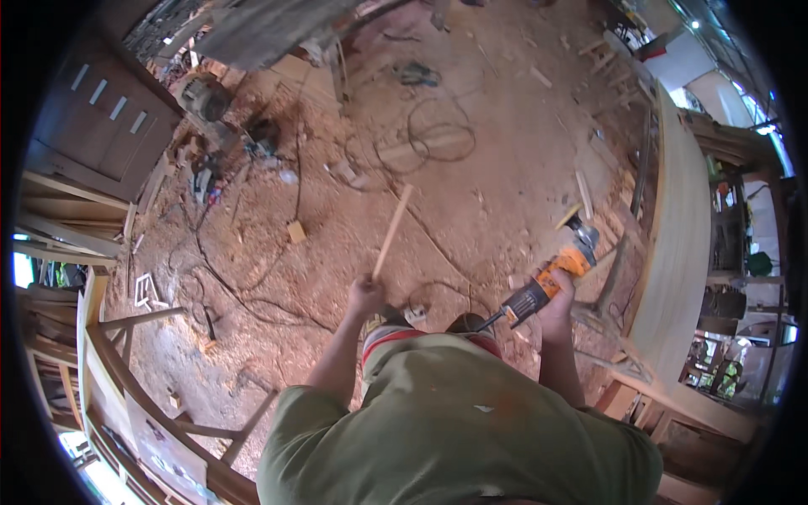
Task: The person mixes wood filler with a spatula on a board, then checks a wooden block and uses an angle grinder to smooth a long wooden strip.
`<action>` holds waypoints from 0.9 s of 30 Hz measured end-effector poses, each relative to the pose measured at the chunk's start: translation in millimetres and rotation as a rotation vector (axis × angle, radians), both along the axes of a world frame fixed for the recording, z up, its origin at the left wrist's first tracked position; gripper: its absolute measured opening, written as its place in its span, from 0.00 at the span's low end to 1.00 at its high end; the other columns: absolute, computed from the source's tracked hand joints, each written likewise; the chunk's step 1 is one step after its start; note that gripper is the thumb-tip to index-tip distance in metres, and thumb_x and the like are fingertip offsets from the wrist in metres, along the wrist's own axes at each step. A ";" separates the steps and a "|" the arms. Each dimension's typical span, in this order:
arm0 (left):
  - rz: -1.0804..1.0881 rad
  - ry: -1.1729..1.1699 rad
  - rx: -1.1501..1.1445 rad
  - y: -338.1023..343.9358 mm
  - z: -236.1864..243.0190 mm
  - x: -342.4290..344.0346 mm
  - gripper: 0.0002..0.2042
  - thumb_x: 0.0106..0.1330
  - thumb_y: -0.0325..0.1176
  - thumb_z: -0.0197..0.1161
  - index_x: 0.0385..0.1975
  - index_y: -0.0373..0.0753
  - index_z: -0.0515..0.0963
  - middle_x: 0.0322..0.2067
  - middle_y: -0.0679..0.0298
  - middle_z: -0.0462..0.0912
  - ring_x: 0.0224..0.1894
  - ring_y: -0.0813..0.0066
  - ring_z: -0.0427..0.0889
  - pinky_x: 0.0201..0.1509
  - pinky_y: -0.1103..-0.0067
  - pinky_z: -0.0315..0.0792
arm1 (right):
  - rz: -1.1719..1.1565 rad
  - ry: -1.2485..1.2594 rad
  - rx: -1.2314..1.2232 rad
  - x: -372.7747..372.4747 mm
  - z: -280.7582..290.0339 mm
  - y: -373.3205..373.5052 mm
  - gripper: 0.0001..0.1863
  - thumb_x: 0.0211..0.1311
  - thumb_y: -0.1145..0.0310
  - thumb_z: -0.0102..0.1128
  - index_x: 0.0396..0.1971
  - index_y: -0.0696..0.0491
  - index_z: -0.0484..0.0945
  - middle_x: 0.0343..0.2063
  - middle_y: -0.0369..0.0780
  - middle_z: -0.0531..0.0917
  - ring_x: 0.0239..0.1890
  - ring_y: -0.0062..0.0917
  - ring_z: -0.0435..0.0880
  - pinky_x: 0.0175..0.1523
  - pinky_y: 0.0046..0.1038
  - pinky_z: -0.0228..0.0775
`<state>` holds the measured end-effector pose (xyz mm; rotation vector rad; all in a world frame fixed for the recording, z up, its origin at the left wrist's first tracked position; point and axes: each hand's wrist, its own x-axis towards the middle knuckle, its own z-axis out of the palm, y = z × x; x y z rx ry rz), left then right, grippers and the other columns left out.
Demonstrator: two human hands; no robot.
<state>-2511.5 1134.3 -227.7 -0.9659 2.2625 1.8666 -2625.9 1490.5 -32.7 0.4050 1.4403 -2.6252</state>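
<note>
My left hand is closed round the lower end of a thin wooden stick, which points up and slightly right. My right hand grips an orange and black angle grinder by its body. The grinder's head, with a yellowish disc, points away from me to the upper right. Its dark cord end points down toward my waist. Stick and grinder are well apart. Whether the disc is spinning cannot be told.
A long pale plank lies along the right side. Black cords loop over the dusty ground. A wooden frame stands at the left, below a brown panelled door. A small wood block and a motor are farther off.
</note>
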 end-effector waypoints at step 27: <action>-0.833 0.237 -0.791 -179.0 161.2 -401.0 0.15 0.66 0.36 0.51 0.30 0.33 0.83 0.32 0.46 0.84 0.38 0.48 0.85 0.46 0.59 0.79 | 0.346 -0.010 0.127 -356.3 -31.0 -324.2 0.16 0.49 0.73 0.64 0.40 0.58 0.77 0.34 0.43 0.84 0.32 0.29 0.84 0.39 0.31 0.78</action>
